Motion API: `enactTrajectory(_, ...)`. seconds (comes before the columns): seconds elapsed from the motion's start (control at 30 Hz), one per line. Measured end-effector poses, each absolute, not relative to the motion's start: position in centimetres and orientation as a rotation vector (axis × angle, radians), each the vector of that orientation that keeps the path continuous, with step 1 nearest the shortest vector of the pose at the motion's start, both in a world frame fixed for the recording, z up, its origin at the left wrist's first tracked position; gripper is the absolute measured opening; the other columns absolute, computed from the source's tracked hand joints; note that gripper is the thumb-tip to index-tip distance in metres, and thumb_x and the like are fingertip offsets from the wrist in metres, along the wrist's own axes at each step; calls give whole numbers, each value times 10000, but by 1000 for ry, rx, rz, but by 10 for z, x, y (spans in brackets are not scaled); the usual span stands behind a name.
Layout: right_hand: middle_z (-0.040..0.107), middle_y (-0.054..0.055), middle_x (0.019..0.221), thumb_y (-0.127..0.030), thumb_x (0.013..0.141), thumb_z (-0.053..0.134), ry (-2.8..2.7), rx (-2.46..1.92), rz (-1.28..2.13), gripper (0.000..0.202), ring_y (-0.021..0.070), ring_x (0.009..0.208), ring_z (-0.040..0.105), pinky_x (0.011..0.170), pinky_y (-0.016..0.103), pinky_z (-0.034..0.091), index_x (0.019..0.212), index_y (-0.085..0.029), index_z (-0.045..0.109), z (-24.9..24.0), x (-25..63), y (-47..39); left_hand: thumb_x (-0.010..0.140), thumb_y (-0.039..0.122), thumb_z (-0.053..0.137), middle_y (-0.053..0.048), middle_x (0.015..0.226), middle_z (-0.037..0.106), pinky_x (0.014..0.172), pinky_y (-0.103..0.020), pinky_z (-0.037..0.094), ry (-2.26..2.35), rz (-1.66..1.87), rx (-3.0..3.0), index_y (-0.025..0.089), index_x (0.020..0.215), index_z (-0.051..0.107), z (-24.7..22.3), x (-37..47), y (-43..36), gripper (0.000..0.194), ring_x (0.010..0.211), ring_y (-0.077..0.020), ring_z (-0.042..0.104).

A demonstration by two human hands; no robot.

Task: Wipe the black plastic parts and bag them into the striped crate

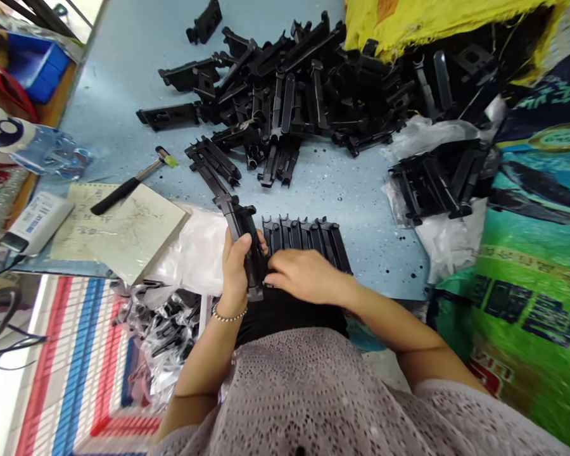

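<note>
A black plastic part (pixel 247 237) is upright in my left hand (pixel 236 263), whose fingers wrap round it at the table's front edge. My right hand (pixel 299 273) touches the lower right side of that part with its fingers bent together; the fingertips are partly hidden, and I cannot make out anything small between them. Just beyond my right hand, several similar black parts (pixel 308 234) lie side by side in a row. A large heap of black parts (pixel 285 88) covers the back of the blue table (pixel 361 190).
At the left are a hammer (pixel 123 191), a cardboard piece (pixel 133 231), a white plastic bag (pixel 199 250) and a water bottle (pixel 42 149). Bagged black parts (pixel 439 177) and a green sack (pixel 532 304) stand right. Below left, a striped basket (pixel 76 367) holds bagged parts.
</note>
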State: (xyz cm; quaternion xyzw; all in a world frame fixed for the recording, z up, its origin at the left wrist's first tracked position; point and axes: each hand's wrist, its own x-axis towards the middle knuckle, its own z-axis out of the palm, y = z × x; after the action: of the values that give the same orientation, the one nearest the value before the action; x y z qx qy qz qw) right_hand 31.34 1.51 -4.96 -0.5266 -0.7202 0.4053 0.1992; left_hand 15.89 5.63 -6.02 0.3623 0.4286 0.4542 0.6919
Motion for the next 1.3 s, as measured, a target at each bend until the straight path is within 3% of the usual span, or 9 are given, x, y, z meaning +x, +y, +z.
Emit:
enactTrajectory(0.13, 658, 56, 798, -424, 1064, 331, -2060, -1607, 950, 418, 194, 742, 605, 680, 330, 428, 850, -209, 619, -54, 311, -19, 873, 433, 634, -8, 831, 601, 563, -240, 489, 985, 968, 809, 205, 966, 555, -66, 150, 54, 258, 637, -111, 563)
enactTrajectory(0.23, 686, 118, 1018, -396, 1053, 348, -1912, -1871, 625, 372, 280, 1036, 626, 915, 445, 472, 1006, -214, 669, -64, 326, -33, 865, 419, 649, -4, 836, 619, 556, -240, 512, 1034, 809, 804, 215, 1001, 551, -75, 140, 48, 264, 629, -114, 582)
enactTrajectory(0.37, 471, 196, 1484, -269, 993, 417, -1858, -2146, 283, 528, 404, 1475, 273, 1141, 617, 327, 1511, -164, 415, -90, 352, -29, 820, 393, 691, -11, 835, 638, 612, -278, 567, 1123, 689, 717, 226, 1030, 556, -93, 148, 45, 300, 652, -138, 629)
enactTrajectory(0.47, 415, 197, 1533, -163, 960, 376, -1898, -2183, 252, 610, 389, 1505, 217, 1174, 608, 306, 1567, -139, 328, -107, 376, -8, 817, 406, 690, -9, 852, 642, 659, -295, 570, 1092, 779, 718, 234, 1020, 562, -107, 173, 56, 296, 666, -140, 635)
enactTrajectory(0.6, 451, 185, 1508, -189, 957, 403, -1838, -2118, 245, 551, 392, 1482, 274, 1166, 628, 308, 1507, -171, 435, -94, 397, 15, 834, 487, 620, -25, 848, 643, 709, -330, 557, 976, 843, 630, 199, 963, 546, -114, 195, 73, 325, 724, -168, 658)
enactTrajectory(0.77, 647, 141, 1292, -382, 957, 570, -1619, -1763, 920, 537, 309, 1146, 627, 983, 516, 521, 1468, -251, 470, -67, 352, -2, 871, 501, 634, -17, 905, 637, 782, -312, 548, 1002, 1065, 631, 208, 1084, 525, -99, 186, 56, 378, 811, -162, 655)
enactTrajectory(0.97, 738, 87, 1094, -418, 812, 763, -1076, -1402, 1660, 499, 256, 965, 705, 842, 418, 576, 1248, -219, 622, -88, 316, -2, 1005, 478, 467, -120, 1209, 601, 989, -396, 484, 1271, 847, 1649, 206, 1247, 600, -83, 118, 47, 388, 1158, -250, 577)
enactTrajectory(1.1, 745, 78, 1118, -397, 763, 825, -884, -1330, 1667, 432, 244, 1026, 696, 876, 384, 558, 1129, -214, 686, -96, 317, 13, 949, 426, 588, -132, 982, 622, 888, -431, 484, 1678, 567, 2121, 153, 948, 652, -100, 66, 59, 281, 995, -293, 585)
enactTrajectory(1.3, 756, 80, 1093, -361, 786, 819, -656, -1084, 1784, 338, 216, 980, 714, 893, 370, 556, 1062, -198, 715, -90, 292, 30, 916, 304, 598, -25, 822, 626, 728, -296, 462, 1524, 574, 1772, 191, 807, 641, -111, 34, 81, 163, 761, -170, 588)
